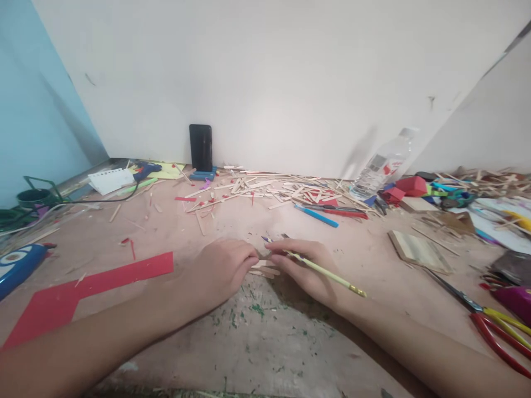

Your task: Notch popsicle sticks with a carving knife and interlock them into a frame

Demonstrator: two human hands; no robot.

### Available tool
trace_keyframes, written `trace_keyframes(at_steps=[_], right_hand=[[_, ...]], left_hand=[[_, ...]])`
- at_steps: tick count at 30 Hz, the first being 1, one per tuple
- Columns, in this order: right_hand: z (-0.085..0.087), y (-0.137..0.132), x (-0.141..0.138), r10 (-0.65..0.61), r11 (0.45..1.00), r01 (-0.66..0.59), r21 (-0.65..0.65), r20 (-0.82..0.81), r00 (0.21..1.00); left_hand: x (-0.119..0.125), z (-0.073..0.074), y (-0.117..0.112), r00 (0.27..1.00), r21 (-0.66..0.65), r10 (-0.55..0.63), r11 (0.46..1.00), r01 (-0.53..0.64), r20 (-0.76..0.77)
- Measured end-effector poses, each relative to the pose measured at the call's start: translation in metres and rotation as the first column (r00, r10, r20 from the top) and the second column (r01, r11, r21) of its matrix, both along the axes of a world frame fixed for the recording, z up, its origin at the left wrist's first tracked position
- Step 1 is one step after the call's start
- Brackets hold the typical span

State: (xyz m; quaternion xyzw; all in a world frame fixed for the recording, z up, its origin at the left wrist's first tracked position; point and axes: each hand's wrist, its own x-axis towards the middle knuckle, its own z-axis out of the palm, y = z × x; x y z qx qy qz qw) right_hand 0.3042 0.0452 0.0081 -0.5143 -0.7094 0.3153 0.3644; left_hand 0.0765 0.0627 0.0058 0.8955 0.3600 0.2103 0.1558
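My left hand (226,269) rests on the table with its fingers closed on the left end of a few short, flat wooden sticks (264,270). At their right end lies my right hand (310,271), its fingertips near or touching the sticks. A pale yellow pencil (327,273) is held in this right hand, slanting across the fingers. Its eraser end points down to the right, and its dark tip shows at the upper left. How firmly the left fingers press, and part of the sticks, is hidden.
Thin wooden sticks (286,188) lie scattered along the wall. A phone (201,148) stands behind, a plastic bottle (384,166) leans at right. Red paper (124,273), a blue pen-like tool (317,216), a wooden block (418,251) and scissors (477,309) surround my hands.
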Motion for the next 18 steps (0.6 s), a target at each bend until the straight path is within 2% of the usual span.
trace_keyframes(at_steps=[8, 14, 18], right_hand=[[-0.0056, 0.0039, 0.0038, -0.036, 0.999, 0.035, 0.008, 0.028, 0.999], [-0.0032, 0.0047, 0.0034, -0.07, 0.998, 0.07, -0.004, 0.037, 0.997], [-0.0008, 0.0059, 0.0013, -0.14, 0.99, 0.14, 0.008, 0.026, 0.99]], left_hand=[[-0.0003, 0.0041, -0.0008, 0.996, -0.007, 0.086, 0.996, -0.086, 0.023], [0.0008, 0.0051, -0.0027, 0.998, -0.003, 0.058, 0.998, -0.058, 0.012], [0.0014, 0.0045, -0.001, 0.998, 0.001, 0.059, 0.998, -0.059, 0.033]])
